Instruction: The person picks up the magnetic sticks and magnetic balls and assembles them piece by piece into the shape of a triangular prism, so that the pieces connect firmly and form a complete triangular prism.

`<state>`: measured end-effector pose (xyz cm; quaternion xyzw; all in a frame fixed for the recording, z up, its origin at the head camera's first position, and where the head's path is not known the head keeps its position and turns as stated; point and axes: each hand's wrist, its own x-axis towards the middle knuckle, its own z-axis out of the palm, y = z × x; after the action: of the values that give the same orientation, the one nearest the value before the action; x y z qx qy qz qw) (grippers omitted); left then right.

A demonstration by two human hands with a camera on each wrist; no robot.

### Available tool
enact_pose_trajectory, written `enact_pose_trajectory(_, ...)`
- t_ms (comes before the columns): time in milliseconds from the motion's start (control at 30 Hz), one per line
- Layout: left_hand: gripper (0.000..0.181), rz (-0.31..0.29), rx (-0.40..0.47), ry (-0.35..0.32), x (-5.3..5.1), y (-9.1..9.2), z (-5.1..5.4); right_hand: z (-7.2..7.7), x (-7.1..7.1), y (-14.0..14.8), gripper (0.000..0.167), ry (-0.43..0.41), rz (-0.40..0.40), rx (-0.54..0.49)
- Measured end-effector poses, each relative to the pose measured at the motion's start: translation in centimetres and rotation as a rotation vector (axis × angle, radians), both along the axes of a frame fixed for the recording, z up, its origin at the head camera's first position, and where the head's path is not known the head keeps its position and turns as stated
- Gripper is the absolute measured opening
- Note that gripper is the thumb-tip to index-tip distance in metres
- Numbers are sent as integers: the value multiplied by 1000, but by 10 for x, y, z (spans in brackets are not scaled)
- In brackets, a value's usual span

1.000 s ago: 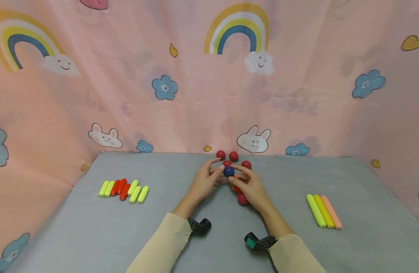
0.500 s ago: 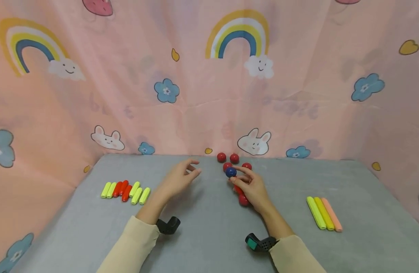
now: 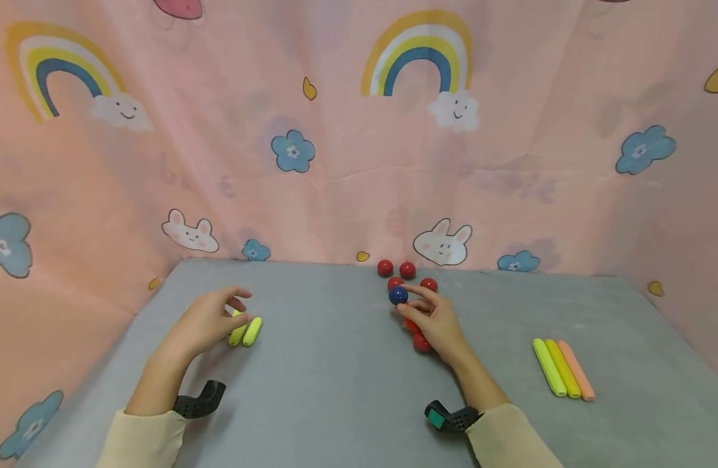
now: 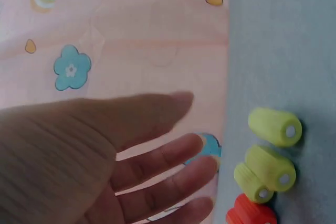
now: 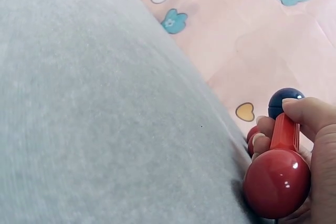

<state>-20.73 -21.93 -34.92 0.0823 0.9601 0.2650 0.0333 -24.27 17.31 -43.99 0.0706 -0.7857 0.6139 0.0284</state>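
Observation:
Over the short sticks at the left, my left hand [image 3: 209,318] hovers with loosely bent fingers and nothing between them. Two yellow-green sticks [image 3: 252,331] show beside its fingertips; it hides the others in the head view. In the left wrist view, yellow-green sticks [image 4: 275,127] and red ones [image 4: 251,211] lie below the hand [image 4: 131,156]. My right hand [image 3: 437,325] pinches a blue ball [image 3: 398,295] between thumb and fingers. A red stick [image 5: 286,132] runs from near the blue ball to a red ball [image 5: 277,183] beside the palm.
Several loose red balls [image 3: 384,268] sit at the table's back edge, just beyond the right hand. Three longer sticks, yellow-green [image 3: 549,368], yellow [image 3: 563,369] and peach [image 3: 577,370], lie side by side at the right. A pink patterned cloth [image 3: 359,143] hangs behind the grey table [image 3: 329,403].
My left hand has let go of the blue ball and moved left to above the short sticks. The right hand stays in place, holding the blue ball.

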Motion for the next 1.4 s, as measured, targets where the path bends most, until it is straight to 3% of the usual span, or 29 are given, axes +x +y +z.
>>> enact_pose_trajectory(233,39,14,-74,2,-8,1,-4,0,4,6,44,-2,-14,-3)
enact_pose_trajectory(500,38,-22,-81,39,-9,14,-15,-1,4,4,43,-25,-39,9)
enact_pose_trajectory(767,41,-23,-132,0,-5,13,-30,2,0,-2,42,-15,-16,15)
enact_pose_trajectory(1033,36,-61,-129,10,-13,6,-33,2,2,-1,43,-18,-34,29)
enact_pose_trajectory(1400,30,-48,-122,48,-14,1,-37,2,2,-1,44,-22,-25,15)
